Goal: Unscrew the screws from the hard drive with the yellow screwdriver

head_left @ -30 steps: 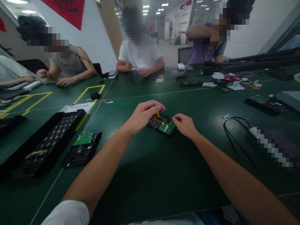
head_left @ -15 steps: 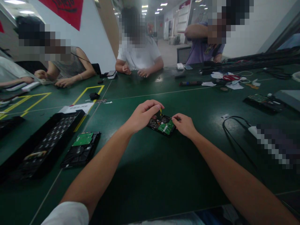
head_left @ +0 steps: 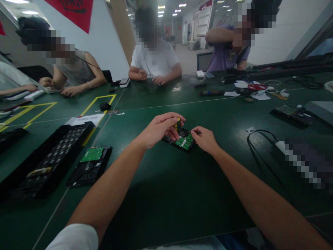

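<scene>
A hard drive (head_left: pixel 185 143) with its green circuit board facing up lies on the table in front of me. My left hand (head_left: pixel 166 126) is closed around a short yellow-and-black screwdriver (head_left: pixel 178 125), held upright over the drive; its tip is hidden behind the fingers. Thumb and fingers of my right hand (head_left: pixel 204 138) pinch the drive's right corner. To the left, a second hard drive (head_left: pixel 91 165) rests board side up, apart from both hands.
A long black tray (head_left: pixel 56 152) stands at the left. At the right are another drive (head_left: pixel 292 114), a grey box (head_left: pixel 321 109) and a looped black cable (head_left: pixel 256 158). Several people sit across the green table (head_left: pixel 166 208). Cables and paper scraps (head_left: pixel 260 95) lie at the back right.
The fingers of my left hand have shifted around the screwdriver, with some now reaching lower over the drive, and more of its yellow top shows. My right hand stays at the drive's corner.
</scene>
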{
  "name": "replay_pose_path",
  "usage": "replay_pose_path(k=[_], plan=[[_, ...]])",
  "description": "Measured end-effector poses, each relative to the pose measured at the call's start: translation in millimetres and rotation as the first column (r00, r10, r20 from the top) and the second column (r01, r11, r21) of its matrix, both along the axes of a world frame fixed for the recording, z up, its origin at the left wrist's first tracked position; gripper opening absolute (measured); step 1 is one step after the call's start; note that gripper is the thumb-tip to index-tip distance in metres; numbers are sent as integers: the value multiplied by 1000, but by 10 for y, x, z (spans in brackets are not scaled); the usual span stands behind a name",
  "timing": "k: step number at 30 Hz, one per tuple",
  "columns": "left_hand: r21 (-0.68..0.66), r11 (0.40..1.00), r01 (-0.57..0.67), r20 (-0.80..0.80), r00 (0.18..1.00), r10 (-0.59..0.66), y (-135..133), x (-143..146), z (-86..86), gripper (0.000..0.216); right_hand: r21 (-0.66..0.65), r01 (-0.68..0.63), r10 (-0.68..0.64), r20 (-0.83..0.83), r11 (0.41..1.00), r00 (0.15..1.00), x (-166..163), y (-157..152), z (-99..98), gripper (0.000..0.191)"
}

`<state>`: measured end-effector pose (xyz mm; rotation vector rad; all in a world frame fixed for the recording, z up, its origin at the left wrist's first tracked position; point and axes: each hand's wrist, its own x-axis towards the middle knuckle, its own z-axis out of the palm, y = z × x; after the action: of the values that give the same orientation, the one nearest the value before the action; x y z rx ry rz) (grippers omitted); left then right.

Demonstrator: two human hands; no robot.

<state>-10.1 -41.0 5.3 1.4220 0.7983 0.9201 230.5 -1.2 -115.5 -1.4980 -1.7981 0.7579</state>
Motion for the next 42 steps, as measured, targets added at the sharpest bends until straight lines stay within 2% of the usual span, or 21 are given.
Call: replay_pose_path(k=[3, 9, 16, 22, 26, 34, 37, 42], plan=[[-24, 1000, 9, 9, 1000, -9, 1, -16, -3, 30, 2, -2, 2, 3, 1000, 1000, 2, 5, 2, 23], [6, 1000, -16, -100, 995, 17, -7, -17, -27, 32, 1, -10, 10, 27, 1000, 1000, -8, -12, 43, 22], [-3, 998, -68, -56, 996, 68, -9, 7, -22, 35, -9, -6, 6, -3, 1000, 1000, -6, -9, 26, 21], [22, 997, -76, -63, 995, 77, 11, -20, -32, 28, -13, 5, -6, -13, 1000, 1000, -4, -4, 3, 21], [-4, 997, -72, -64, 995, 72, 10, -30, -19, 33, -13, -10, 9, -3, 1000, 1000, -6, -12, 26, 22], [-107, 994, -15, 81, 996, 24, 8, 11, -12, 28, -13, 4, -4, 11, 1000, 1000, -8, -19, 41, 22], [-71, 997, -9, 69, 997, 14, 24, 9, -47, 29, -16, 7, -7, -1, 1000, 1000, -15, -25, 46, 21], [34, 999, -12, -60, 998, 14, 8, 21, -87, 35, -18, -6, 6, 14, 1000, 1000, -22, -40, 82, 20]])
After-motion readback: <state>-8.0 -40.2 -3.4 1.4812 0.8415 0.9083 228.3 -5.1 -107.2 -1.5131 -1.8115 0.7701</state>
